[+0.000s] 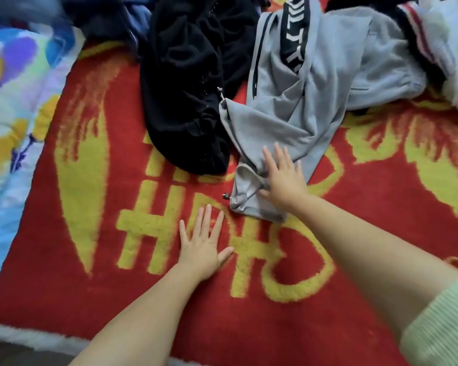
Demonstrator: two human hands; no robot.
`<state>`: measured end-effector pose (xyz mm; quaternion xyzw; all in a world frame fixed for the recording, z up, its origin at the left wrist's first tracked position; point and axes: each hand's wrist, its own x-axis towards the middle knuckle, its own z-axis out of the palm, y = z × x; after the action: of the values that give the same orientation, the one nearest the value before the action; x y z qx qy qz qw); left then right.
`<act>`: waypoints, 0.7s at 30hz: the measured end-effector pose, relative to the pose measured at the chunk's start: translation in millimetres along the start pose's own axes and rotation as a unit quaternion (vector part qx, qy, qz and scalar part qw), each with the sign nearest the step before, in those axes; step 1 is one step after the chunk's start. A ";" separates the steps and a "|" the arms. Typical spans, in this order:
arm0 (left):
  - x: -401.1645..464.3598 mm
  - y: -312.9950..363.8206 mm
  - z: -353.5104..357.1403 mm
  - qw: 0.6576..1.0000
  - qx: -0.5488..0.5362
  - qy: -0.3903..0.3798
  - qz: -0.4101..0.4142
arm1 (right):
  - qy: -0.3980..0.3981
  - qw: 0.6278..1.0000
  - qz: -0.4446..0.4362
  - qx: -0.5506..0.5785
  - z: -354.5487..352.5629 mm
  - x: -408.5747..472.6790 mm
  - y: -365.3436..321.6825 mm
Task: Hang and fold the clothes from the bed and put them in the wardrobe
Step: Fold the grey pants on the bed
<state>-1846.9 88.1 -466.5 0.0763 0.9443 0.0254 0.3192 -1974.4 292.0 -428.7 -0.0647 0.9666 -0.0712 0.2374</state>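
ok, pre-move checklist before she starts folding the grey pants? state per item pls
1. Right hand on the grey pants: ok, flat near the cuff.
2. Left hand free: ok, open on the red blanket.
3. Pants laid flat: not ok, bunched and twisted.
4. Clear of the black garment: not ok, edges meet.
5. Fold space: ok, bare blanket nearer the person.
6. Wardrobe route: cannot tell, not in view.
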 end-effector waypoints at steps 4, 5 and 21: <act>2.3 -5.4 8.8 1.000 -0.011 0.000 0.014 | 0.057 0.998 0.032 0.014 6.1 24.2 4.6; 2.0 -5.6 10.4 1.000 -0.009 0.000 0.014 | 0.101 0.993 0.027 0.048 5.1 26.2 3.3; -14.1 -3.6 -54.9 0.988 0.016 -0.130 0.086 | -0.221 0.811 0.212 0.498 29.3 -152.5 -54.3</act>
<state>-1869.6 82.3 -414.7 0.1648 0.8851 0.0276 0.4343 -1821.7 259.8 -376.6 0.2548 0.7099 -0.4749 0.4535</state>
